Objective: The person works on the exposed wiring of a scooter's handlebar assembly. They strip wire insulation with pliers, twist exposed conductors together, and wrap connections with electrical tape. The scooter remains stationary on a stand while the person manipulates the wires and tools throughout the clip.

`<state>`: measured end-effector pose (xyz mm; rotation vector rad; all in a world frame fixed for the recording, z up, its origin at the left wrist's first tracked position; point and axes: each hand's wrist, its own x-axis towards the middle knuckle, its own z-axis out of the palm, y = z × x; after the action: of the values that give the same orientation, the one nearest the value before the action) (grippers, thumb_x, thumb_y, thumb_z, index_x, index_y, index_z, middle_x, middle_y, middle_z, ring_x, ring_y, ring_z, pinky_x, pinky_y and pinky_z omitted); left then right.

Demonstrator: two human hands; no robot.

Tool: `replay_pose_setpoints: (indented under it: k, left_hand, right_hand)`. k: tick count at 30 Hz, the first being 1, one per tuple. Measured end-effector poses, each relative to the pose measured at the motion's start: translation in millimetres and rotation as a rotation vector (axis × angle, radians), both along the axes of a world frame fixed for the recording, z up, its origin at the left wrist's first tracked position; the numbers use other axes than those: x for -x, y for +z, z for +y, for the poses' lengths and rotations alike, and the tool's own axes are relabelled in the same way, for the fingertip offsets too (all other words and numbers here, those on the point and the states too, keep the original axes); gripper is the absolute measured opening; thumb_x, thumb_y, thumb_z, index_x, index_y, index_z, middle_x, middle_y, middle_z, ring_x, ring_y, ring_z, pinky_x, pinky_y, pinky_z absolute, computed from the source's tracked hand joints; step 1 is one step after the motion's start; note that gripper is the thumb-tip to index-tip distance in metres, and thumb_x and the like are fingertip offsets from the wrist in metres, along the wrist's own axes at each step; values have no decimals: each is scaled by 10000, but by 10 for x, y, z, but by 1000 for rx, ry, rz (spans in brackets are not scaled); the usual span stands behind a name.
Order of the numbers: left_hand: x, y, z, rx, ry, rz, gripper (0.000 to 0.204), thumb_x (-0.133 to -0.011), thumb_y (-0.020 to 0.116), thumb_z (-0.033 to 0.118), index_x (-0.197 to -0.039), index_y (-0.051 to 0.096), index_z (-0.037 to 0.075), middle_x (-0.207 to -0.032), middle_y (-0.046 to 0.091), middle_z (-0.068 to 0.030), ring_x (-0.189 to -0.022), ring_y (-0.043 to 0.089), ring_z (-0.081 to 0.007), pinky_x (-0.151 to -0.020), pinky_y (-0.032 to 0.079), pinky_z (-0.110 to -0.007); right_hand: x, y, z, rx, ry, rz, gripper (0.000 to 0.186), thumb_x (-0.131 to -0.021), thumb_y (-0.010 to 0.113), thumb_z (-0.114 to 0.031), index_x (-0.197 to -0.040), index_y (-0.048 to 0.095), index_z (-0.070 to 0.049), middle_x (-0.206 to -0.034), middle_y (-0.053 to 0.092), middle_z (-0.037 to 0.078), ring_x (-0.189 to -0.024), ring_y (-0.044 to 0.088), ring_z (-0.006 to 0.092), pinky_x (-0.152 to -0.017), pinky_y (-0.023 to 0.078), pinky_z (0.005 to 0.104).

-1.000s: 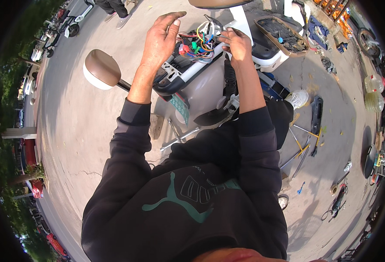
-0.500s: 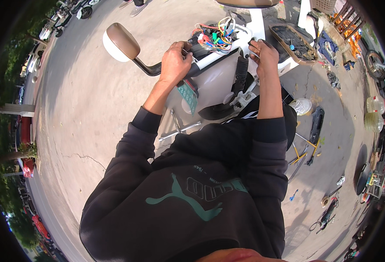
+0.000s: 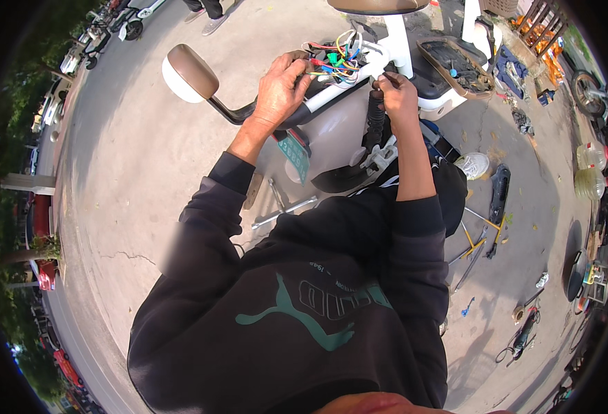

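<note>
Sitting nearer the left hand (image 3: 281, 90) than the right hand (image 3: 398, 100), that wire tangle (image 3: 333, 59) lies between them (fingers curled, can't tell if either's pinching anything).

Place: an open-air vehicle-repair spot beside a road (image 3: 86, 331), in bright daylight.
Ground: cracked grey pavement (image 3: 124, 172) crossed by shadows.
Opened scooter (image 3: 335, 127): far centre, its coloured wires (image 3: 345, 58) laid bare.
Tools on the ground: a cross-shaped metal wrench (image 3: 286, 212) near the scooter; a yellow-and-grey metal tool (image 3: 493, 224) to the right.
Right edge: plastic jugs (image 3: 590, 183), a motorcycle (image 3: 589, 93) and scattered loose parts.
Left edge: trees (image 3: 0, 165), a red car (image 3: 67, 368) and, far left, parked scooters (image 3: 133, 30).
</note>
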<state>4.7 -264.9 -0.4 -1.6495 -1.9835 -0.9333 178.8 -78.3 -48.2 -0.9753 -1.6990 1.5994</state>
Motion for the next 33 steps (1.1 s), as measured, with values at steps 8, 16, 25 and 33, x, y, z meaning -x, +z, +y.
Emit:
replay_pose_setpoints:
  k: [8, 16, 25, 33]
  left_hand:
    - [-547, -364, 50, 174, 53, 415, 168, -878, 633, 189, -1013, 655, 93, -1242, 646, -120, -1173, 609, -289, -965, 466, -474]
    - [-569, -663, 195, 86, 14, 435, 176, -869, 617, 155, -1028, 631, 82, -1186, 644, -132, -1092, 615, -266, -930, 451, -477]
    - [-369, -72, 427, -10, 86, -205, 260, -859, 666, 126, -1102, 616, 45, -1037, 662, -121, -971, 633, -338, -921, 452, -454]
    - [-62, 41, 776, 137, 1, -292, 338, -884, 585, 126, -1199, 658, 30, -1088, 658, -195, -981, 657, -364, -884, 519, -428]
  right_hand:
    - [60, 28, -183, 195, 168, 67, 447, -986, 664, -377, -1255, 650, -21, -1060, 722, 49, -906, 691, 156, -706, 524, 321]
    - [209, -31, -195, 324, 188, 81, 402, -1001, 641, -417, -1161, 672, -49, -992, 709, 22, -905, 676, 150, -720, 532, 339]
    - [115, -167, 186, 435, 104, 184, 359, -1057, 550, -339, -1223, 651, -37, -1079, 752, 86, -912, 693, 172, -792, 531, 334]
    - [-11, -93, 386, 503, 141, 319, 353, -1051, 572, -307, -1255, 641, -28, -1078, 737, 91, -970, 714, 197, -799, 539, 341]
